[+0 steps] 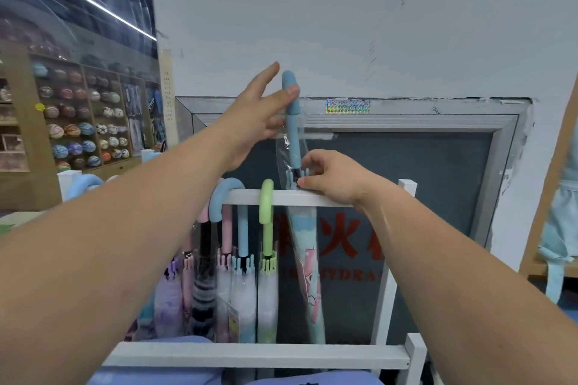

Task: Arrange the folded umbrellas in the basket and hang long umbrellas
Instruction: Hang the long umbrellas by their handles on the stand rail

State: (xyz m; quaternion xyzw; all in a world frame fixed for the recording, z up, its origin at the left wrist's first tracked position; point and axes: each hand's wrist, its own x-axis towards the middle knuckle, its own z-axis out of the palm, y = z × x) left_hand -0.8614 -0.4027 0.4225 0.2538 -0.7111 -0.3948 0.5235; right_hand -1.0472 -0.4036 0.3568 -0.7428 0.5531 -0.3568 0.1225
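You are at the white rack (281, 197), hanging a long blue umbrella (301, 244) on its top rail. It stands nearly upright against the rail's right half, still in its clear plastic sleeve (283, 147), canopy hanging down behind the rail and the blue handle (291, 94) rising above it.

Your left hand (250, 122) is open, fingers spread, the thumb resting against the handle's upper part. It steadies rather than grips. Your right hand (331, 178) is pinched shut on the umbrella at the rib tips just above the rail.

To do this step well, take the weight with the right hand while the left turns the crook toward the rail. Then lower it until the hook seats over the bar, just beside the green handle (266, 200). Mind that the sleeve does not bunch under the hook, or I judge it may sit loose.

By my count there is one rack. About five long umbrellas (219, 275) already hang left of yours, though the leftmost overlap and I cannot be sure. There is one umbrella in hand. No basket or folded umbrellas are clearly in view.
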